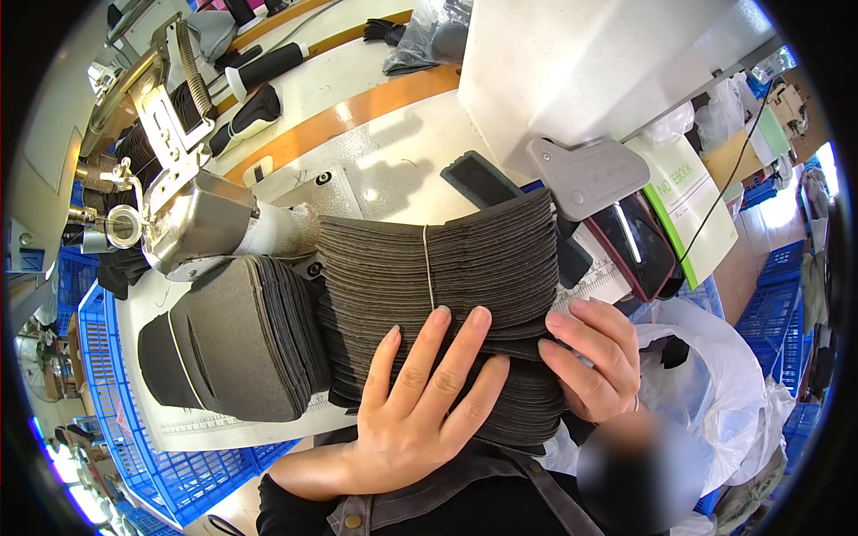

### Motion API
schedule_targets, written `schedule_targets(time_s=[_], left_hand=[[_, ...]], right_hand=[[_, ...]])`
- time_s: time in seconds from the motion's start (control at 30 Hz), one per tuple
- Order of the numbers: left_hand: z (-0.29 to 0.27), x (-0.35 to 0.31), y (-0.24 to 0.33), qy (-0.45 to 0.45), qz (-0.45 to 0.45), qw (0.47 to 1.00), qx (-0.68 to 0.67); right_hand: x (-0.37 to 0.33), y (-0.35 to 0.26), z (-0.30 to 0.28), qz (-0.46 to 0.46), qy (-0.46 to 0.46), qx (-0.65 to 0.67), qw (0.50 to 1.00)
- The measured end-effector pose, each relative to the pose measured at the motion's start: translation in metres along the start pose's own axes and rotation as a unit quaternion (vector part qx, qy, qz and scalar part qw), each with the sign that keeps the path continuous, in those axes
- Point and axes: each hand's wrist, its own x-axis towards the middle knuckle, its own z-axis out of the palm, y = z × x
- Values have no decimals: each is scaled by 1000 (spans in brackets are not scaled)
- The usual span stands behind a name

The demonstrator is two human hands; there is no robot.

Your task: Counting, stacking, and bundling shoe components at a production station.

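Observation:
A thick stack of dark grey, sheet-like pieces [483, 259] lies in front of me, its layered edges facing up and a pale band around its far part. My left hand [424, 411] rests on the stack with its fingers spread. At the right edge, my right hand [599, 357] curls its fingers over the layers beside a small gap between them; its thumb is hidden. Left of this stack, touching it, is a second banded stack of dark grey pieces [241, 330] with rounded outlines and a slit in the top piece.
A sewing machine [206, 219] stands at the left, above the white table. Beyond the stack are a dark flat block [483, 179], a grey plastic cover [590, 174], a phone [630, 246] and a green-white notebook [684, 201]. A blue basket [170, 482] and white plastic bags [715, 375] flank the table.

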Motion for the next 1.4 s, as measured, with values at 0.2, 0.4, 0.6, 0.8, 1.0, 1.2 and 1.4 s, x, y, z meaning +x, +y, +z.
schedule_targets(time_s=[0.2, 0.4, 0.6, 0.8, 1.0, 1.2, 1.4], left_hand=[[0, -1, 1, -3, -3, 1000, -2], [0, 0, 0, -3, -2, 1000, 0], [1, -2, -1, -3, 3, 1000, -8], [0, -3, -2, -4, 2, 1000, -12], [-4, 1, 0, -31, 11, 999, 11], [-6, 5, -7, -34, 16, 999, -16], [-5, 6, -7, -36, 9, 999, -18]], right_hand=[[1, 2, 3, -1, 10, 7, 1000], [3, 4, 5, -11, 16, 18, 1000], [-1, 5, 6, -3, 24, 93, 995], [-1, 15, 7, 67, 6, 293, 954], [7, 18, 3, 66, -29, 380, 922], [7, 23, -2, 141, -35, 407, 902], [15, 25, 8, 9, 21, 16, 1000]])
